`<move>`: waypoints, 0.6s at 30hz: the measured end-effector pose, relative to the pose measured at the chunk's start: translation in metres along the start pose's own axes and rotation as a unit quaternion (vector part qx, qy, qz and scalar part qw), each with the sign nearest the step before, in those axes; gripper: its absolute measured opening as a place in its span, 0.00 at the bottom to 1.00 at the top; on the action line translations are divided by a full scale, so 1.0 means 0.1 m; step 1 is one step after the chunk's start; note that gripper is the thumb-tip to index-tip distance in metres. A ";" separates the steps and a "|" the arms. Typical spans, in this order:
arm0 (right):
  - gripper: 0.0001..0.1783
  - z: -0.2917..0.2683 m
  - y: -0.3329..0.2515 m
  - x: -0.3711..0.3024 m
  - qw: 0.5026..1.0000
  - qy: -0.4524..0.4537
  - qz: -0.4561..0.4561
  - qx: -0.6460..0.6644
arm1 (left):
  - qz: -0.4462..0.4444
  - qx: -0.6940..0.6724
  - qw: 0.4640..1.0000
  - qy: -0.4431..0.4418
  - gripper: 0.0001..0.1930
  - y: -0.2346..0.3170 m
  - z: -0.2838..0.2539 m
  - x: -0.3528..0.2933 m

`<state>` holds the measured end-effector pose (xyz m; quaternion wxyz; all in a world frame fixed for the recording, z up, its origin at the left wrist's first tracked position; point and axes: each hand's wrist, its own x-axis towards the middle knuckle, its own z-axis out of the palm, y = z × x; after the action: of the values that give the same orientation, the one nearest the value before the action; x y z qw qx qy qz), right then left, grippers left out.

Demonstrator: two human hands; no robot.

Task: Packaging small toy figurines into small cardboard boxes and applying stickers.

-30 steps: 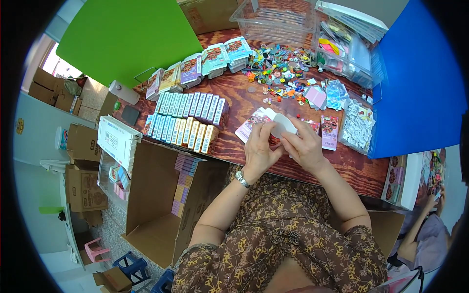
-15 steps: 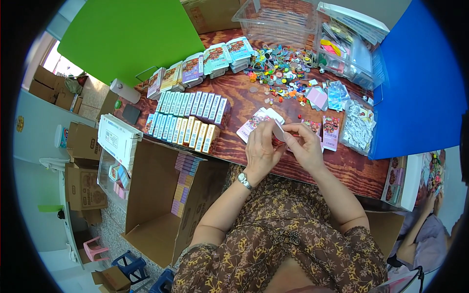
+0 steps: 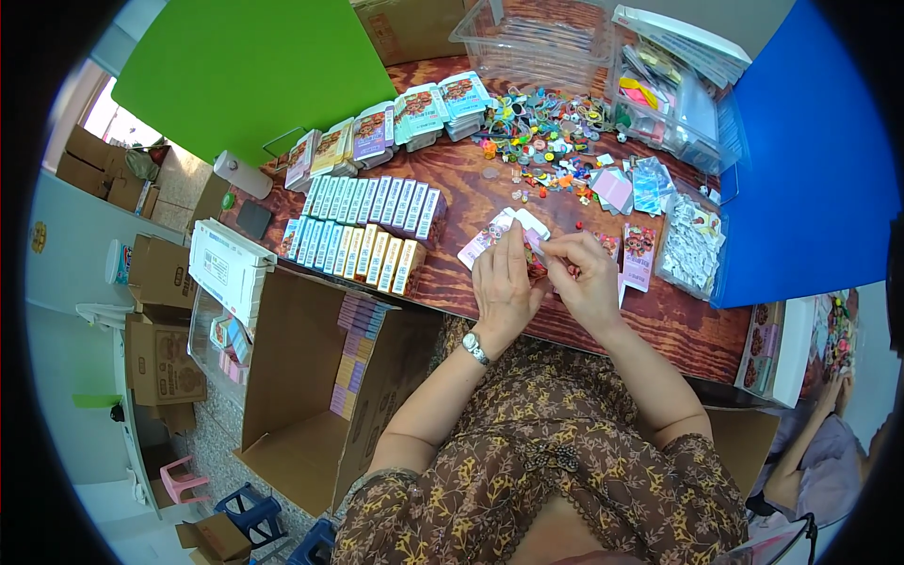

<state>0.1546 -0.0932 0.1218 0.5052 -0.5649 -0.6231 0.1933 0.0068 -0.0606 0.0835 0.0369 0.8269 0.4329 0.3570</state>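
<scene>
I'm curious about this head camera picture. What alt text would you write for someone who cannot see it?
Seen from above, a person's left hand and right hand meet over a wooden table, pinching a small pink-and-white packet between them. Rows of small boxes lie to the left, a scatter of colourful trinkets lies beyond, and an open cardboard box stands on the floor.

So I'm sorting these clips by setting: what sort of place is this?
Probably a small packing workshop. Rows of small boxes line a wooden table, an open carton beside it holds stacked boxes, and both hands, left hand and right hand, work on a small packet.
</scene>
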 end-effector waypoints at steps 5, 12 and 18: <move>0.15 0.00 0.05 -0.13 1.000 0.001 -0.015 0.012 | 0.003 0.019 1.000 0.010 0.51 0.01 -0.05 0.02; 0.22 0.04 0.08 -0.26 0.999 0.019 0.015 0.038 | 0.014 0.047 0.999 0.004 0.50 0.09 -0.07 0.01; 0.24 0.02 -0.04 -0.34 1.000 -0.009 0.014 0.020 | 0.011 0.035 0.999 0.018 0.49 0.16 -0.04 -0.03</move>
<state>0.1458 -0.1241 0.1099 0.5082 -0.5618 -0.6152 0.2182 0.0141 -0.0733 0.0910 -0.0042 0.8257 0.4368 0.3570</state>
